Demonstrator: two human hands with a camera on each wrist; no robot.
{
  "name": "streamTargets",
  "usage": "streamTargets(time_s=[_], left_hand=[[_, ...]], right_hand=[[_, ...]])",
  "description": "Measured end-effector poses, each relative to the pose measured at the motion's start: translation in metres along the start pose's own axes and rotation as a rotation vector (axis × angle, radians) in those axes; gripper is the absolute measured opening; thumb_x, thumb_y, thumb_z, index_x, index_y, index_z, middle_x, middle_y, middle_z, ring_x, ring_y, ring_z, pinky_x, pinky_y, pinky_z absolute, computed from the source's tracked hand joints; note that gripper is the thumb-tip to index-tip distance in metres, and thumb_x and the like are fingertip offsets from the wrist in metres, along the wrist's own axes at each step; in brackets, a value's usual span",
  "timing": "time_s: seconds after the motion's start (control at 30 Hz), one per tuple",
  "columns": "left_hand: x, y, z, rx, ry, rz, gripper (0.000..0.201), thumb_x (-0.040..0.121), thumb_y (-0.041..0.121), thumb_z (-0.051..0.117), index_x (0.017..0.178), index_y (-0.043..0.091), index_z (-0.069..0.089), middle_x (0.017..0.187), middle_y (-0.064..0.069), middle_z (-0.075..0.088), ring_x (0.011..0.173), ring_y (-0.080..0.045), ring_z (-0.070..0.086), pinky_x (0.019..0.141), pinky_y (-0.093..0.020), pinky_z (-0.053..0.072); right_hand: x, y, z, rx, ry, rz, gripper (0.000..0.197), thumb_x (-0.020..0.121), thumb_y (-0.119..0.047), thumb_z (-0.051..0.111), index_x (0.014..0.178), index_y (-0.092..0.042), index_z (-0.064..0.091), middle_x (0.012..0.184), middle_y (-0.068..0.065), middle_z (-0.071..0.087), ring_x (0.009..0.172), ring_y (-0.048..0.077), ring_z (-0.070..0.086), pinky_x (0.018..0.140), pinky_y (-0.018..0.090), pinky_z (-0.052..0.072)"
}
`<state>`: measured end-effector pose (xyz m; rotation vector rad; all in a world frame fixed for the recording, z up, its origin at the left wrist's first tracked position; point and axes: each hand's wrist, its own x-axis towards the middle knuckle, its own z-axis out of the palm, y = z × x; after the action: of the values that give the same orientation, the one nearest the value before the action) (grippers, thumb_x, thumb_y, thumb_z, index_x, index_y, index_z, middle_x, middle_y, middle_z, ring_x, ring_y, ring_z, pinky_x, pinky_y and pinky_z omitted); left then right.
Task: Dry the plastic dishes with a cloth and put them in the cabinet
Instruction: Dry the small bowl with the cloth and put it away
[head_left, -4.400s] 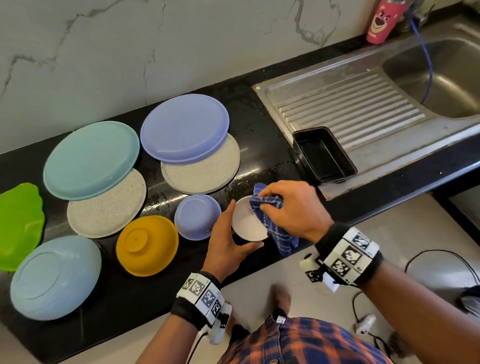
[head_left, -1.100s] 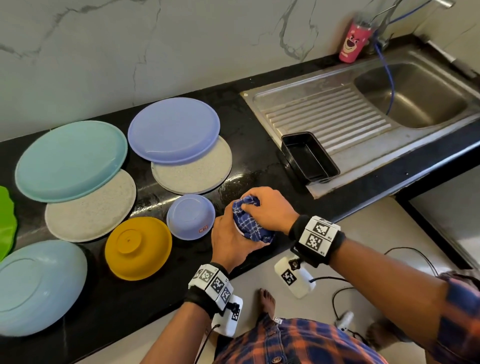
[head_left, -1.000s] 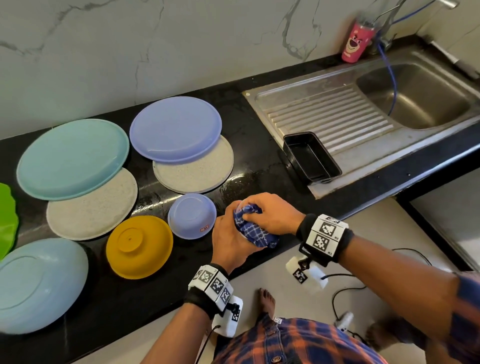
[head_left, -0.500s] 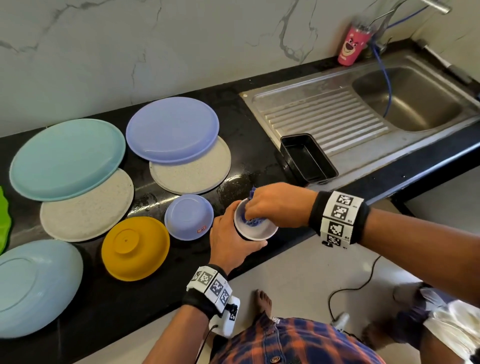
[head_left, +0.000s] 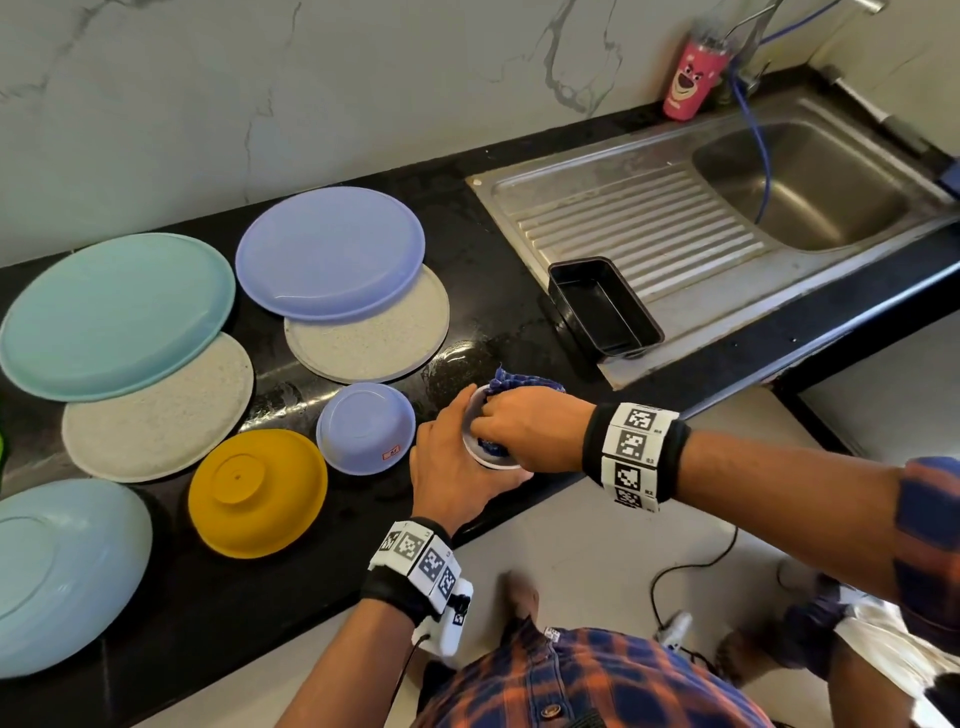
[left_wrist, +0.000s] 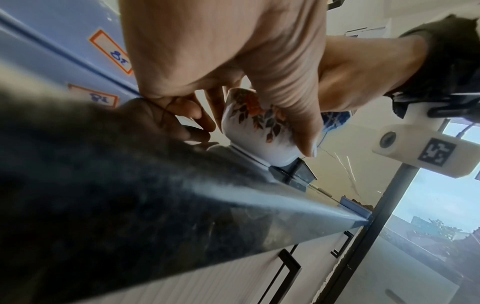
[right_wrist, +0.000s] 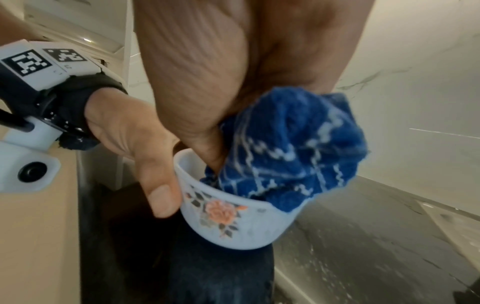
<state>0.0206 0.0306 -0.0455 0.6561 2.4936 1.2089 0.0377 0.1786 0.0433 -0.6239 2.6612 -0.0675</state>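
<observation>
At counter edge: left hand grips small bowl; right hand fingers clamp cloth inside. Drying step; next, likely withdraw cloth, stow bowl.

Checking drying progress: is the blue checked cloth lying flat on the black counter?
No, the right hand presses the blue checked cloth into the small white floral bowl.

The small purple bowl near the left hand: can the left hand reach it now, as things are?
Probably not yet: the small purple bowl lies close with nothing between, but the left hand grips the white cup.
</observation>
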Motion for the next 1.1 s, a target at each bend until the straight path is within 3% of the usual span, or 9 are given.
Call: streamTargets(time_s=[0.13, 0.23, 0.4, 0.5, 0.63, 0.77, 0.87, 0.97, 1.1], left_hand=[[0.001, -0.004, 0.001, -0.025, 0.024, 0.022, 0.107, 0.052, 0.064, 0.083, 0.145, 0.041, 0.034, 0.13, 0.019, 0.059, 0.117, -0.009, 0.057, 0.1, -0.039, 0.049], [0.0, -0.004, 0.001, -0.023, 0.029, 0.014, 0.106, 0.05, 0.064, 0.082, 0.143, 0.041, 0.036, 0.123, 0.018, 0.062, 0.111, -0.01, 0.06, 0.094, -0.04, 0.05], [0.001, 0.001, -0.003, -0.012, 0.035, 0.056, 0.098, 0.048, 0.066, 0.082, 0.134, 0.04, 0.042, 0.115, 0.017, 0.064, 0.1, -0.012, 0.063, 0.086, -0.04, 0.053], [0.002, 0.0, -0.005, -0.058, 0.018, 0.068, 0.095, 0.046, 0.062, 0.085, 0.128, 0.039, 0.045, 0.11, 0.015, 0.066, 0.098, -0.011, 0.064, 0.085, -0.041, 0.053], [0.0, 0.0, -0.004, -0.024, 0.021, 0.034, 0.098, 0.044, 0.066, 0.082, 0.13, 0.042, 0.04, 0.114, 0.017, 0.063, 0.103, -0.015, 0.06, 0.085, -0.042, 0.053], [0.0, 0.002, -0.004, -0.023, 0.033, 0.03, 0.097, 0.045, 0.066, 0.08, 0.13, 0.042, 0.041, 0.115, 0.016, 0.064, 0.104, -0.014, 0.061, 0.089, -0.041, 0.052], [0.001, 0.006, -0.005, -0.069, 0.035, 0.032, 0.094, 0.047, 0.064, 0.079, 0.13, 0.041, 0.042, 0.114, 0.015, 0.066, 0.105, -0.013, 0.063, 0.094, -0.042, 0.051], [0.001, 0.004, -0.006, -0.06, 0.021, 0.041, 0.089, 0.05, 0.063, 0.08, 0.128, 0.042, 0.043, 0.112, 0.016, 0.067, 0.103, -0.011, 0.064, 0.093, -0.041, 0.051], [-0.001, 0.0, -0.009, -0.057, -0.008, 0.062, 0.093, 0.051, 0.059, 0.082, 0.132, 0.049, 0.038, 0.113, 0.021, 0.064, 0.103, -0.008, 0.062, 0.091, -0.041, 0.05]], right_hand=[[0.001, -0.014, -0.004, 0.0, -0.056, 0.122, 0.03, 0.098, -0.017, 0.056, 0.127, -0.014, 0.057, 0.118, 0.008, 0.066, 0.107, 0.026, 0.063, 0.092, 0.033, 0.05], [0.003, -0.02, -0.011, 0.052, -0.056, 0.204, 0.028, 0.096, -0.013, 0.052, 0.122, -0.013, 0.061, 0.12, 0.008, 0.064, 0.108, 0.026, 0.06, 0.083, 0.03, 0.045], [0.005, 0.002, -0.034, 0.335, -0.154, 0.342, 0.028, 0.093, -0.02, 0.053, 0.117, -0.023, 0.066, 0.11, 0.004, 0.069, 0.098, 0.025, 0.066, 0.085, 0.039, 0.054], [-0.007, 0.014, -0.039, 0.532, -0.007, 0.461, 0.021, 0.094, -0.023, 0.056, 0.11, -0.029, 0.067, 0.111, 0.001, 0.069, 0.1, 0.022, 0.065, 0.085, 0.039, 0.054], [-0.022, 0.018, -0.037, 0.56, 0.291, 0.632, 0.021, 0.094, -0.015, 0.055, 0.107, -0.023, 0.07, 0.105, 0.002, 0.071, 0.098, 0.021, 0.065, 0.091, 0.04, 0.053], [-0.015, 0.005, -0.022, 0.614, 0.41, 0.723, 0.017, 0.094, -0.02, 0.058, 0.106, -0.023, 0.069, 0.104, 0.001, 0.071, 0.098, 0.021, 0.064, 0.089, 0.034, 0.051], [-0.001, -0.009, -0.002, 0.701, 0.439, 0.731, 0.013, 0.09, -0.02, 0.06, 0.099, -0.024, 0.068, 0.096, 0.001, 0.072, 0.092, 0.021, 0.067, 0.087, 0.037, 0.055], [0.002, -0.013, 0.01, 0.769, 0.425, 0.672, 0.014, 0.091, -0.02, 0.062, 0.101, -0.024, 0.07, 0.1, 0.0, 0.073, 0.093, 0.018, 0.068, 0.089, 0.037, 0.055], [-0.01, -0.004, -0.009, 0.636, 0.121, 0.338, 0.026, 0.092, -0.01, 0.062, 0.111, -0.023, 0.073, 0.107, -0.006, 0.069, 0.098, 0.016, 0.066, 0.088, 0.027, 0.052]])
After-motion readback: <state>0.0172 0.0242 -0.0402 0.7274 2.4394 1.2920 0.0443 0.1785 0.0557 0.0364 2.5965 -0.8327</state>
